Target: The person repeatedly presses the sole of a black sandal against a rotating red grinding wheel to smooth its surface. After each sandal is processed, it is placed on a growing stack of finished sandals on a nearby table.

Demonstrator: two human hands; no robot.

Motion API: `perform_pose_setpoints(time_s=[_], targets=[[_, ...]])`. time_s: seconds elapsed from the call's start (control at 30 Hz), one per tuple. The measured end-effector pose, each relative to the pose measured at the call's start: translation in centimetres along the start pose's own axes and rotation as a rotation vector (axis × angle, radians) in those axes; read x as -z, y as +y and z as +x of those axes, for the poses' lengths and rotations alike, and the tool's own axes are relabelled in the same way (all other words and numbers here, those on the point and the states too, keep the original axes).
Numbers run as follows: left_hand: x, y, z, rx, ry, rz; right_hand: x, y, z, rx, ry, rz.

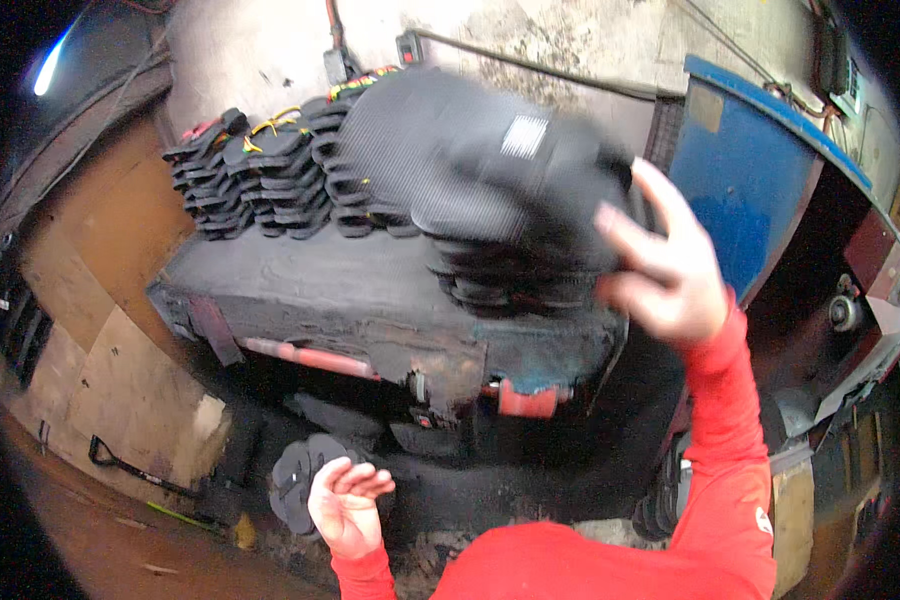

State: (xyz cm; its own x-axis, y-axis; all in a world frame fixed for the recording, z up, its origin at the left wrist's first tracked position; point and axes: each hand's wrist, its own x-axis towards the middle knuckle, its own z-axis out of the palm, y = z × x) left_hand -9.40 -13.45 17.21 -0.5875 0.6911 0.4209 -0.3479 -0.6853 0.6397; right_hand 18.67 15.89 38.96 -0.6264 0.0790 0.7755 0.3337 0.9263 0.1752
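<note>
My right hand (665,265) is blurred by motion, fingers spread, at the right edge of a dark, smeared black piece (580,165) on the bench. Whether the fingertips touch that piece I cannot tell. Beside it rises a large black shape with a finely ribbed surface (400,130) and a small white patch. Under these lies a pile of flat black sole-shaped pieces (510,285). My left hand (345,505) is low in front, palm up with loosely bent fingers, holding nothing. Next to it, below the bench, are dark grey sole-shaped pieces (295,480).
Stacks of black sole-shaped pieces (275,175) with yellow and red strips line the back of the worn black bench (310,275). A tall blue bin (745,180) stands at the right. A red bar (310,357) runs along the bench front. Wooden boards (130,400) lie at left.
</note>
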Motion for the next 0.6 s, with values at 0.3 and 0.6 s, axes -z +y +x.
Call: perform_pose_setpoints(time_s=[0.3,0.6], targets=[[5.5,-0.8,-4.5,0.247,0.299,0.17,-7.4,19.5,11.0,-0.222,-0.593,0.336],[11.2,1.7,-10.0,0.307,0.719,0.219,-8.6,24.1,11.2,-0.04,-0.758,0.293]])
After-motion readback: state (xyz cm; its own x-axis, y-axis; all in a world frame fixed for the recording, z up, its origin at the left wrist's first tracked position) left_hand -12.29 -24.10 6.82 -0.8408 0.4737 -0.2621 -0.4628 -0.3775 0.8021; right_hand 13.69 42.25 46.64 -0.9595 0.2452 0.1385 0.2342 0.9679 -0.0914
